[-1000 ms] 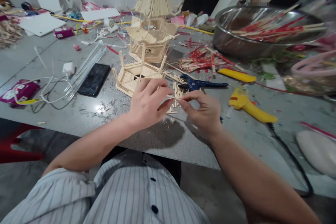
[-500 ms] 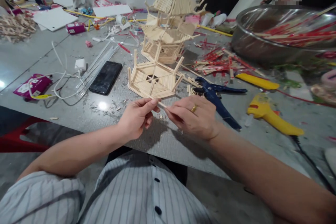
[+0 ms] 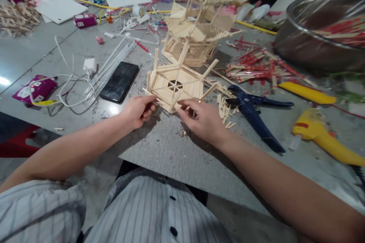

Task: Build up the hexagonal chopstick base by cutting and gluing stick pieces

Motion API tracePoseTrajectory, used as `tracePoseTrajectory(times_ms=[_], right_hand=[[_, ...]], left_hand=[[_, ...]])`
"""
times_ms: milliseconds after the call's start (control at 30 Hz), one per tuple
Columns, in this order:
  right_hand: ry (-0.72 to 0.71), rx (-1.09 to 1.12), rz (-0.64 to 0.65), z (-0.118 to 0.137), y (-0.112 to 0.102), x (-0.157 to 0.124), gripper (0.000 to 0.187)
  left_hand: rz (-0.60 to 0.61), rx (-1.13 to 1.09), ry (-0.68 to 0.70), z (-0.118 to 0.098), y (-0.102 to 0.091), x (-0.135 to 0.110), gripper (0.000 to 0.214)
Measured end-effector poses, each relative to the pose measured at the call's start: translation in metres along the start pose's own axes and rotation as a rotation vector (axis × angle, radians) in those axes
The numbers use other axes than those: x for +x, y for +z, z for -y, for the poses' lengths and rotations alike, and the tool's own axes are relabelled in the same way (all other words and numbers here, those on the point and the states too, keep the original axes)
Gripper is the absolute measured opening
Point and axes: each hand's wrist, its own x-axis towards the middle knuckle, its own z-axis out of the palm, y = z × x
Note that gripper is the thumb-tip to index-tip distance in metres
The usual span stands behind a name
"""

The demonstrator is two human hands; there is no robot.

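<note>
A hexagonal frame of thin wooden sticks [image 3: 186, 93], with short posts rising from its corners, lies on the table in front of me. At its front left edge my left hand [image 3: 139, 111] is closed, pinching a short wooden stick [image 3: 161, 102] against the side. My right hand [image 3: 203, 121] has its thumb and forefinger bent round the front corner of the frame; the other fingers are curled. Just behind stands a tiered wooden stick tower [image 3: 196, 26] with a pointed roof. Small cut stick pieces [image 3: 224, 108] lie to the right of the frame.
Blue cutting pliers [image 3: 256, 117], a yellow glue gun [image 3: 316, 133] and a yellow-handled tool [image 3: 308, 92] lie at the right. Behind them are red-wrapped chopsticks [image 3: 253, 66] and a metal basin [image 3: 302, 41]. A black phone [image 3: 119, 82], clear glue sticks [image 3: 110, 64] and a white cable [image 3: 70, 83] lie left.
Both hands have moved from in front of the frame to its front edge, bringing the short stick against its side. My right hand's grip has shifted to the front corner. The view has shifted.
</note>
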Motion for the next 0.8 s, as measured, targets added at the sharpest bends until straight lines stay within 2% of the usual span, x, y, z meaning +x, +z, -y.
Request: tracePoseTrajectory(times_ms=[100, 233, 533, 800], right_hand=[[0.070, 0.111, 0.036, 0.001, 0.001, 0.011, 0.014], [0.062, 0.203, 0.057, -0.002, 0.006, 0.016, 0.011], [0.097, 0.244, 0.095, -0.002, 0.011, 0.009, 0.031], [0.192, 0.260, 0.112, 0.000, 0.015, 0.011, 0.024]], left_hand=[[-0.002, 0.023, -0.014, -0.001, 0.004, 0.003, 0.018], [-0.003, 0.056, -0.045, 0.000, 0.011, 0.002, 0.015], [-0.001, 0.070, -0.083, 0.003, 0.016, 0.000, 0.018], [0.006, 0.053, -0.110, -0.004, 0.014, 0.001, 0.025]])
